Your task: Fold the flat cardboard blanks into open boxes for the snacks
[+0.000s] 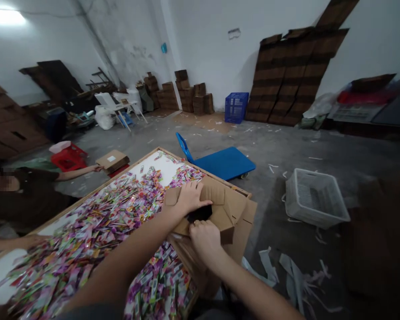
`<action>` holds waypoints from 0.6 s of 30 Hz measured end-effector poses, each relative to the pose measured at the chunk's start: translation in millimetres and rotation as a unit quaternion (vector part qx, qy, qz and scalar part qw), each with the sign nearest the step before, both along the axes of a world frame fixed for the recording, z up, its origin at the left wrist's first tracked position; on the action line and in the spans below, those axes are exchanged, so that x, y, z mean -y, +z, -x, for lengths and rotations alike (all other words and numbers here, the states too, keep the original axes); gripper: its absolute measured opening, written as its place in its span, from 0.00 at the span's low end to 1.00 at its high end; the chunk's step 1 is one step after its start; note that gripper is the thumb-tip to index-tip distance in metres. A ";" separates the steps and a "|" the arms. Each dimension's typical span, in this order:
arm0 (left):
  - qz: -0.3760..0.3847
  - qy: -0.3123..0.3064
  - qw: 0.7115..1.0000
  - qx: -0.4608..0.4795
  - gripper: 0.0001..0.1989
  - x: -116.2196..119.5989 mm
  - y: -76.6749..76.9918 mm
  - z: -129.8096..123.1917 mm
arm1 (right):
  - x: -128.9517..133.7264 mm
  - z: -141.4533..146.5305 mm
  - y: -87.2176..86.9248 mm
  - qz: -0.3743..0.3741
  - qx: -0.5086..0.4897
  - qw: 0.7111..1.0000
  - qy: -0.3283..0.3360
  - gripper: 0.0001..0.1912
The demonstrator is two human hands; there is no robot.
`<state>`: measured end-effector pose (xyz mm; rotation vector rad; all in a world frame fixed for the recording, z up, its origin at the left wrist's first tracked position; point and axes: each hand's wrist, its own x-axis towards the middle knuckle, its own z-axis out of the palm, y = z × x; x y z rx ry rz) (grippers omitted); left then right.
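Head view: a brown cardboard box, flaps open, lies tilted at the table's right edge beside heaped sweet wrappers. Left hand presses flat on its upper flap; right hand, nearer the camera, curls around the lower flap.

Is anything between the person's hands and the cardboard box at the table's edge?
Nothing visible. The left hand rests directly on a flap of the cardboard box, and the right hand grips its near edge. The sachets lie beside it.

Sachet heap left; bare floor right.
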<state>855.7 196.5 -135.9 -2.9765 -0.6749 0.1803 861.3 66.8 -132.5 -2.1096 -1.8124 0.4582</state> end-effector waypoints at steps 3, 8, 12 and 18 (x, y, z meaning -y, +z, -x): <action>0.015 0.003 1.000 0.020 0.38 -2.6 4.4 -12.8 | 1.1 -15.7 3.7 0.021 0.030 0.999 0.017 0.13; 0.191 0.115 0.972 0.072 0.39 18.9 68.0 3.0 | 13.4 -52.2 23.4 -0.093 0.113 0.979 0.145 0.16; 0.217 0.123 0.968 0.026 0.63 49.6 155.9 82.9 | 6.5 -40.9 69.0 -0.245 0.110 0.909 0.319 0.22; 0.296 0.391 0.862 0.126 0.71 152.7 158.0 257.2 | -5.4 86.7 85.6 -0.238 0.080 0.690 0.679 0.20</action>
